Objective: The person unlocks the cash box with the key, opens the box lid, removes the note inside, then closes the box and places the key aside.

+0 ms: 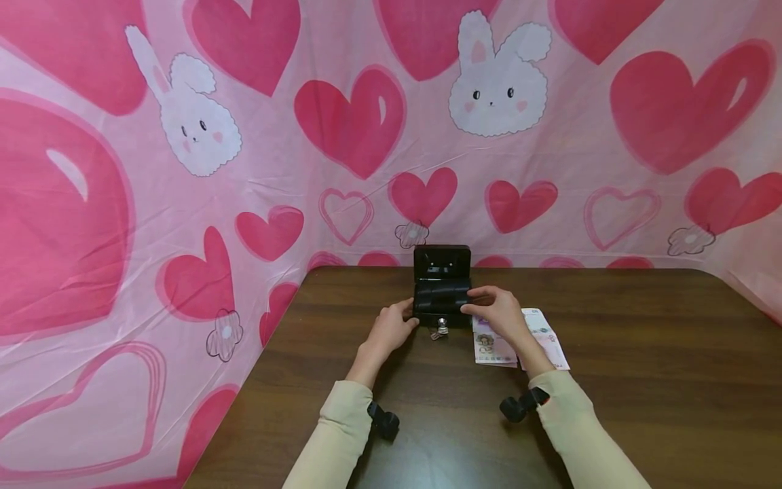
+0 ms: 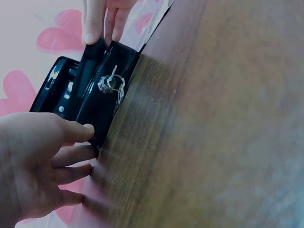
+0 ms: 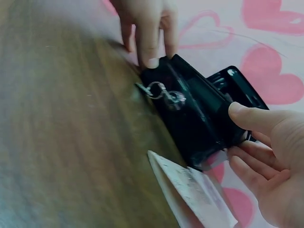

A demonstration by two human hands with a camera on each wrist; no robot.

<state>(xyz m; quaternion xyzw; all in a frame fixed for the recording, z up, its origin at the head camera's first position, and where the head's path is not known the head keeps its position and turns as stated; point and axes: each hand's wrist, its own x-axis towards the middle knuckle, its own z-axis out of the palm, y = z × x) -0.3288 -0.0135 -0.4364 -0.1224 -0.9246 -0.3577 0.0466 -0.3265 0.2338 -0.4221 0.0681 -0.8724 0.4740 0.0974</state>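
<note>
A small black cash box (image 1: 427, 320) stands at the table's back with its lid (image 1: 442, 261) raised. A silver key with a ring (image 2: 114, 84) sits in the lock on its front. My left hand (image 1: 391, 327) holds the box's left end, thumb at the front corner and fingers along the side. At the other end my right hand (image 1: 499, 314) pinches the black inner tray (image 1: 442, 296) between thumb and fingers. That tray sits tilted up within the box, as the left wrist view shows. The box's inside below it is hidden.
Banknotes (image 1: 493, 351) lie on the wooden table (image 1: 641, 380) right of the box, partly under my right forearm; in the right wrist view a folded note (image 3: 190, 187) stands up near the box. Behind the table hangs a pink cloth (image 1: 360, 41) with hearts and rabbits.
</note>
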